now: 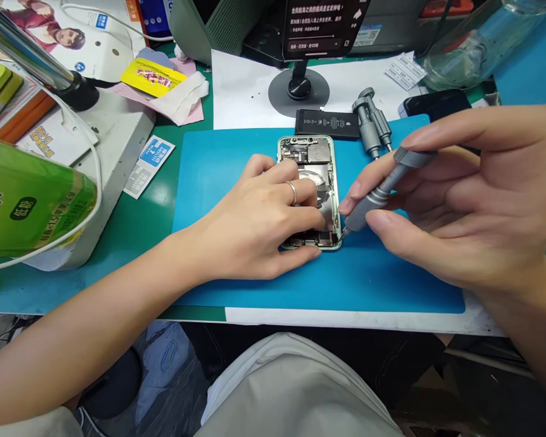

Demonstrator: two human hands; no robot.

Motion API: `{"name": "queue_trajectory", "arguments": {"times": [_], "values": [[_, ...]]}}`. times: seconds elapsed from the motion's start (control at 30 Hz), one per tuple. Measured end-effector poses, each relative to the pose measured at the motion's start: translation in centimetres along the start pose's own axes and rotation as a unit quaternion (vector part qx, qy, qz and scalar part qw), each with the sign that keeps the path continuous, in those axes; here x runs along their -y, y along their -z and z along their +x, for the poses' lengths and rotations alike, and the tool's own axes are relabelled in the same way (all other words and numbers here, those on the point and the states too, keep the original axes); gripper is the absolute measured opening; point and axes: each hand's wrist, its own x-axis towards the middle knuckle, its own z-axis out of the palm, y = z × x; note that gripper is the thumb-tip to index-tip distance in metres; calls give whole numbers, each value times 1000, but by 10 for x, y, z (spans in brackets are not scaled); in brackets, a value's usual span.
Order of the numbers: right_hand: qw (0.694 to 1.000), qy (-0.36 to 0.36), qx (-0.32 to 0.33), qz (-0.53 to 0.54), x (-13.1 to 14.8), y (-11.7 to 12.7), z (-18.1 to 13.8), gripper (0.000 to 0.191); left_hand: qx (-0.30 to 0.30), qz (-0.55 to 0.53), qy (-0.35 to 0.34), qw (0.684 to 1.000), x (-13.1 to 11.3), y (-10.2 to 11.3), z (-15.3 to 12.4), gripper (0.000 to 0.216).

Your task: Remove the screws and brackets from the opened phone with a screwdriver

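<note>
An opened smartphone [330,176] with a pale frame lies on the blue mat, its inner parts and circular coil exposed. My left hand [275,212], a ring on one finger, is laid across it. Its fingers curl over the phone's inside, and the thumb is by the bottom edge, gripping it against the mat. Between the thumb and fingers of my right hand [473,194] is a grey precision screwdriver [375,194]. The driver slants down to the left, its tip at the phone's lower right corner. Whether the tip sits in a screw is too small to tell.
Beyond the phone lie a black battery [327,124] and two more grey screwdrivers [372,124]. A screen on a round stand [299,94] rises behind them. At right is a large clear bottle [473,48]; at left, a green pack [31,200] and white cable.
</note>
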Motion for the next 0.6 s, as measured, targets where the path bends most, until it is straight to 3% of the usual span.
{"name": "queue_trajectory", "arguments": {"times": [0.6], "values": [[999,26,24,-27,-1,0,-2,43,-2,-9,-1,1000,1,0,0,21]]}}
